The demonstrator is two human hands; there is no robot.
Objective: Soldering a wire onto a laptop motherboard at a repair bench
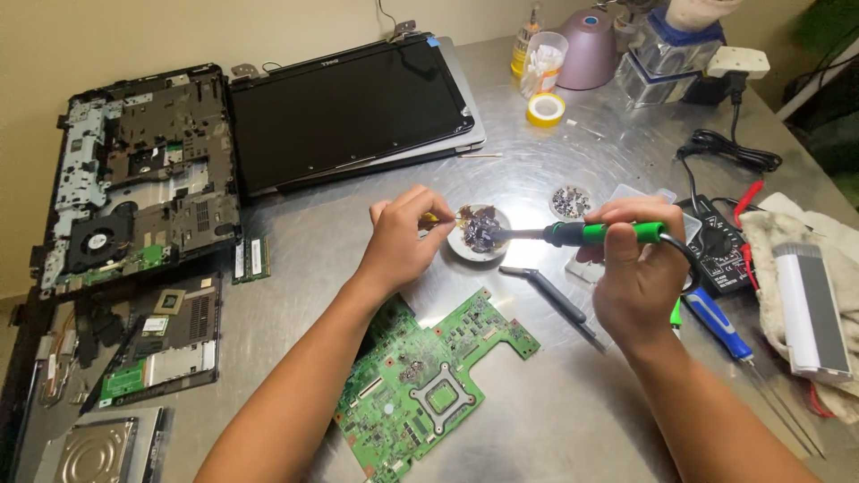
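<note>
On the steel counter (537, 420), head view, the small white dish (480, 234) is the hub of everything. The right hand (637, 273) sits just right of the dish, fingers wrapped tight round the green grip of a soldering iron (582, 234), its tip lying in the dark stuff the dish holds. The left hand (400, 240) is just left of the dish, fingers pinched shut on a thin yellowish wire (440, 217) whose end reaches over the rim. Below the dish lies the green board (429, 380), bare side up, clear of both hands. A black tool (550, 300) rests just below and right of the dish. Above the dish, well apart, sits a yellow tape roll (545, 109); far to its left, the stripped laptop base (139, 174).

To do this well, I'd say: keep the iron low and steady, touch only the tip to the dish, hold the wire end still against it, and keep the left fingertips back from the heat.
</note>
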